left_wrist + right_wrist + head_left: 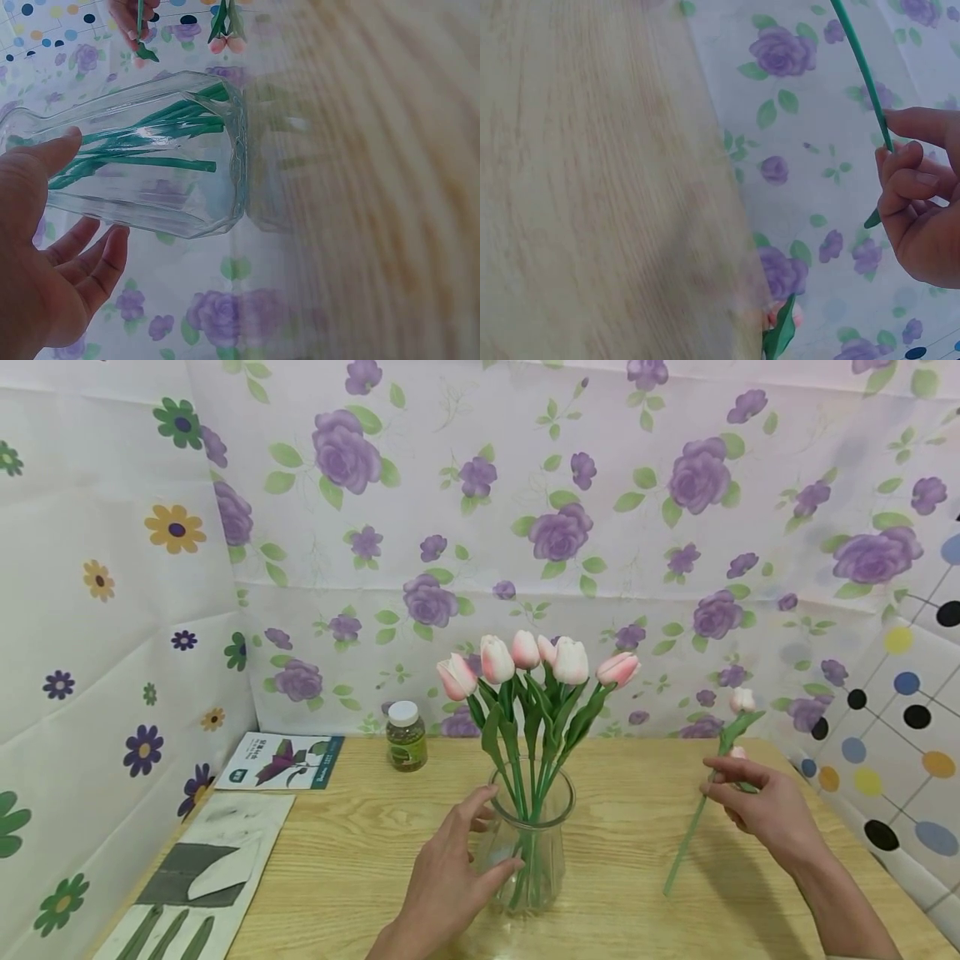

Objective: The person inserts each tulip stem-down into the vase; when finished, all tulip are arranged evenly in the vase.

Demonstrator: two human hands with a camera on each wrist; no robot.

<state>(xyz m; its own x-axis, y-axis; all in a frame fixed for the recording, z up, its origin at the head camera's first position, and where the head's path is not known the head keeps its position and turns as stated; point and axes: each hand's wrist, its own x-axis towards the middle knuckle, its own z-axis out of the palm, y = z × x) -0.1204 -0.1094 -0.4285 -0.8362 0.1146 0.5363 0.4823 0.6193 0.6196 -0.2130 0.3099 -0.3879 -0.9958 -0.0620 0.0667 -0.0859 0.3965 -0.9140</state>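
Observation:
A clear glass vase [551,852] stands on the table with several pink-and-white artificial tulips [525,650] in it. Their green stems [172,127] show through the glass in the left wrist view. My left hand [450,868] holds the vase loosely from its left side, the thumb across the front and the fingertips by the rim. To the right, my right hand [765,810] pinches the green stem [862,67] of a single tulip [742,700] between thumb and fingers. That tulip is held bloom up, its stem slanting down to the left.
Beyond my right hand, another tulip bloom [738,752] is partly hidden. A white-lidded jar [407,739] stands at the back of the wooden table [360,860]. Left of it lie a booklet [277,762] and a printed sheet [213,852]. Flowered cloth [480,552] hangs behind.

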